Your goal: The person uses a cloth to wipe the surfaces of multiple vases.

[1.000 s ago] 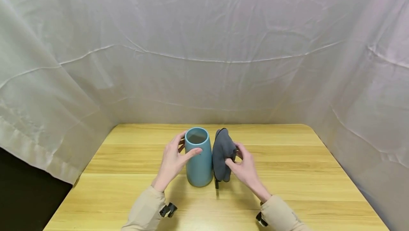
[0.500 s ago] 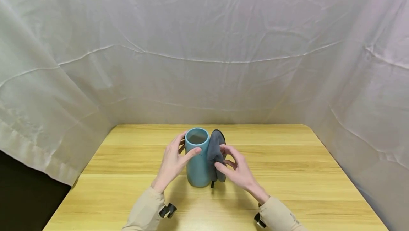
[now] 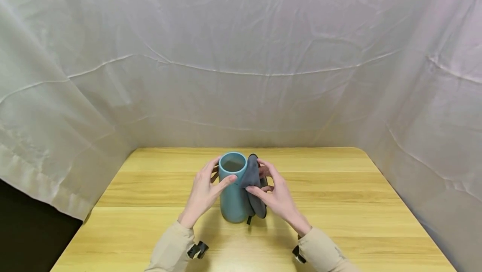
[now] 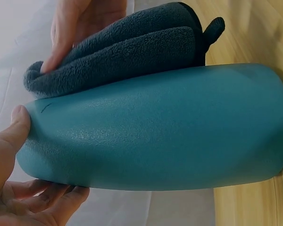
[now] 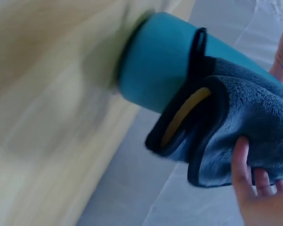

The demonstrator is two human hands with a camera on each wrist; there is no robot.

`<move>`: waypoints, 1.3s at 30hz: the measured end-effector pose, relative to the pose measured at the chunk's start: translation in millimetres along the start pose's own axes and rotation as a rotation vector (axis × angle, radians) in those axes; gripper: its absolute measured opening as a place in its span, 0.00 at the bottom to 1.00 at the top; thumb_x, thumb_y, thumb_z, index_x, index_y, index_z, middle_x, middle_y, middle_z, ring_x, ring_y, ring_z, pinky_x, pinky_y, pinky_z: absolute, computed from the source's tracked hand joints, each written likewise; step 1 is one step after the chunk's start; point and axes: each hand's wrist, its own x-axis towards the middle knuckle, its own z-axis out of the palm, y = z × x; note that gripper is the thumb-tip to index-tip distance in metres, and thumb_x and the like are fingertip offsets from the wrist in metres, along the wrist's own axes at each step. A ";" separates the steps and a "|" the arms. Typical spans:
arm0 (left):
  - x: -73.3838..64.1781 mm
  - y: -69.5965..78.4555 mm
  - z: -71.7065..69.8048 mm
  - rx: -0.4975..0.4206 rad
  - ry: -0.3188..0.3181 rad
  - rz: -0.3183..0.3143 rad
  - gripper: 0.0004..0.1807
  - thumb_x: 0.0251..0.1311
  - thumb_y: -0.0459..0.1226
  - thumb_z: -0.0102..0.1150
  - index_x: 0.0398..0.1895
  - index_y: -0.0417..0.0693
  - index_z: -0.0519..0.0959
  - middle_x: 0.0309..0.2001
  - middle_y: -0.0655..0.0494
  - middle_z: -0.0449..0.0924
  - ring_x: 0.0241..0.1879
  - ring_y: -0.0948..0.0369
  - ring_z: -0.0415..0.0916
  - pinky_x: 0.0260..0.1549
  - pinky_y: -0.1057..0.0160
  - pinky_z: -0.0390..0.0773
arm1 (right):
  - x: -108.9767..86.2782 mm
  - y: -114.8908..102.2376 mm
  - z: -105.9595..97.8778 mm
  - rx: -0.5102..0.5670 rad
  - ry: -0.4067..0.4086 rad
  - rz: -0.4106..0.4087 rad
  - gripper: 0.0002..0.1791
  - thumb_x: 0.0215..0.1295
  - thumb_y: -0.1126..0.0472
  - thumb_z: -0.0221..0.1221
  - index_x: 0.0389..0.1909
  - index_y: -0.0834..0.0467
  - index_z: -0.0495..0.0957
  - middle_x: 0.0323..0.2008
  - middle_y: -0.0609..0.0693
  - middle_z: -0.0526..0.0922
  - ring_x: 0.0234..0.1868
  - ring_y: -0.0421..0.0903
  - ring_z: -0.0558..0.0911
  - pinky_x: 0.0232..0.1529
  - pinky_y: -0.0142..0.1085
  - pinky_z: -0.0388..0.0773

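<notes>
A tall blue vase (image 3: pixel 231 203) with a round open mouth stands upright on the wooden table. My left hand (image 3: pixel 203 190) grips its upper left side, thumb on the front and fingers round the back, as the left wrist view also shows. Against the vase's right side lies a folded dark grey towel (image 4: pixel 132 54) with black edging and a small black loop (image 4: pixel 214 30). My right hand (image 3: pixel 276 192) holds this towel near the vase's rim, thumb in front and fingers behind. In the right wrist view a strip of yellow shows inside the towel's fold.
The light wooden table (image 3: pixel 357 205) reaches back to a pale hanging curtain (image 3: pixel 241 100), which also closes off both sides. A dark area (image 3: pixel 30 230) lies beyond the table's left edge. Both sleeves carry a black wrist strap.
My right hand has moved left with the towel, bringing it against the vase, then up toward the rim. The left hand and the vase have stayed in place.
</notes>
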 end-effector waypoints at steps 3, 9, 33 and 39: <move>-1.5 0.1 0.4 0.000 0.002 0.004 0.34 0.58 0.43 0.72 0.67 0.45 0.73 0.59 0.45 0.80 0.57 0.47 0.81 0.57 0.47 0.83 | 2.4 -3.2 4.4 -0.076 0.036 -0.021 0.40 0.57 0.63 0.73 0.71 0.56 0.69 0.47 0.56 0.81 0.44 0.44 0.78 0.35 0.35 0.85; -2.6 -1.1 1.2 -0.006 0.004 -0.010 0.34 0.58 0.42 0.72 0.67 0.45 0.73 0.59 0.46 0.80 0.58 0.47 0.81 0.59 0.47 0.82 | 3.9 -6.9 9.1 -0.110 0.054 -0.017 0.38 0.55 0.63 0.74 0.68 0.59 0.72 0.51 0.57 0.77 0.50 0.51 0.80 0.47 0.43 0.87; -2.5 -0.9 -0.5 -0.025 -0.004 -0.034 0.33 0.58 0.42 0.73 0.66 0.46 0.73 0.60 0.46 0.80 0.59 0.48 0.80 0.60 0.48 0.81 | 17.2 -9.5 -12.9 -0.028 -0.135 0.063 0.37 0.54 0.61 0.75 0.66 0.54 0.74 0.53 0.56 0.77 0.53 0.52 0.77 0.51 0.46 0.87; -1.5 0.2 -0.6 -0.016 0.001 -0.026 0.33 0.57 0.42 0.73 0.66 0.46 0.73 0.60 0.47 0.80 0.58 0.48 0.80 0.59 0.47 0.82 | 18.5 -12.2 -3.8 -0.168 -0.052 -0.006 0.37 0.50 0.59 0.77 0.63 0.55 0.75 0.51 0.54 0.80 0.49 0.52 0.80 0.37 0.39 0.87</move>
